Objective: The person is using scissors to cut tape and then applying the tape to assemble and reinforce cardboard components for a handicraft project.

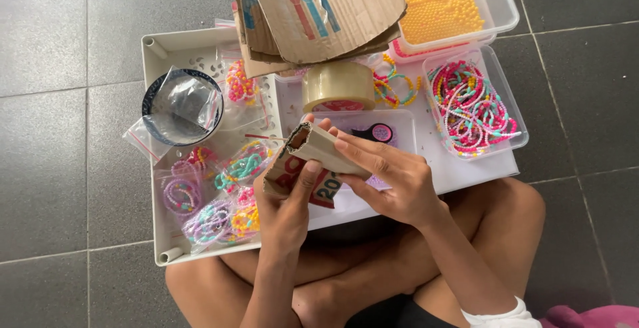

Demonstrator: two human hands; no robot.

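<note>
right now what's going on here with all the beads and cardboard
A person sits cross-legged on a grey tiled floor, holding a folded strip of brown corrugated cardboard in both hands: the left hand grips it from below and the right hand presses it from above. In front lies a white plastic tray with bagged bead bracelets, a roll of clear tape and a tub of yellow beads.

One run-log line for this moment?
left hand: grips folded cardboard piece | right hand: holds its top | behind: tape roll
</note>
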